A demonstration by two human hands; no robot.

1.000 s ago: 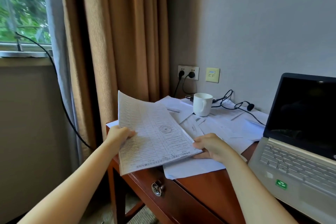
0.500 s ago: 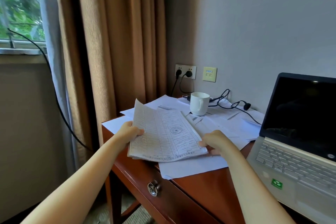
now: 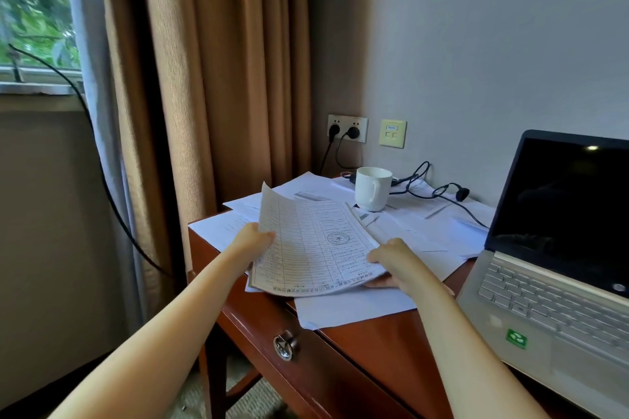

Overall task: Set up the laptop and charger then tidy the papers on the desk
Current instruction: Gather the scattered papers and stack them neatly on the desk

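At the left of the frame a tan fabric curtain [image 3: 204,78] hangs beside the reddish-brown wooden desk [image 3: 381,350]. Just right of it, the left hand [image 3: 253,241] has its grip closed on the left edge of a sheaf of white printed sheets [image 3: 316,248] ruled with tables, thumb on top. The sheaf is raised off the desk, its far corner curling up. It is probably held this way so the edges can be squared before it is laid down.

Below, in the centre, the desk's drawer with a metal ring pull [image 3: 285,345] is shut, so its contents are hidden.

Further back stands a white ceramic mug [image 3: 372,188] on the spread papers. Its inside cannot be seen from here.

The right hand [image 3: 396,258] grips the sheaf's lower right corner, fingers underneath, steadying it.

Loose white paper sheets [image 3: 425,231] lie scattered and overlapping across the desk, so the tidying looks only begun.

A black charger cable [image 3: 462,194] trails over them from the white wall socket [image 3: 348,127].

At the right edge sits the open silver laptop [image 3: 551,289], its screen dark. Whether the cable reaches it cannot be told.
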